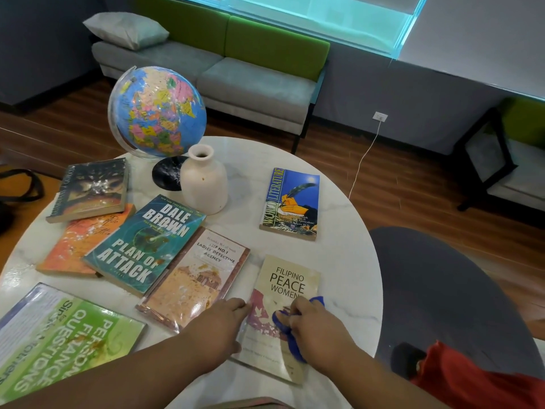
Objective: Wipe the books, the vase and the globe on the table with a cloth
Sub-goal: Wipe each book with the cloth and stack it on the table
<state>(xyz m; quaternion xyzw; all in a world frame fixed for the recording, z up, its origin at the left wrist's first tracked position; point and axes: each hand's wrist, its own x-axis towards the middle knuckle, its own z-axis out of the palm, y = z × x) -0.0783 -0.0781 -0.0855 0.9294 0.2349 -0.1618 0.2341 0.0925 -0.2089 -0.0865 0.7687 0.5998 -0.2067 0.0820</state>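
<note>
Books (144,246), vase (203,184) and globe (157,110) sit on a marble table (339,231), wood floor (413,187) and sofa (253,84) beyond. Right hand (318,329) grips a blue cloth (280,323) on the beige book (283,284); left hand (218,329) presses its edge, fingers flat.

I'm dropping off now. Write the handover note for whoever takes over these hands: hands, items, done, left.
Left hand open, pressing the Filipino Peace Women book at its left edge.
Right hand grips the blue cloth on its cover, mid-wipe.
World Literature book lies apart, far right; five more books cluster left; vase and globe stand at the far side.
Done: cannot tell.
Left: finish this book, then the rest, vase, globe.
</note>
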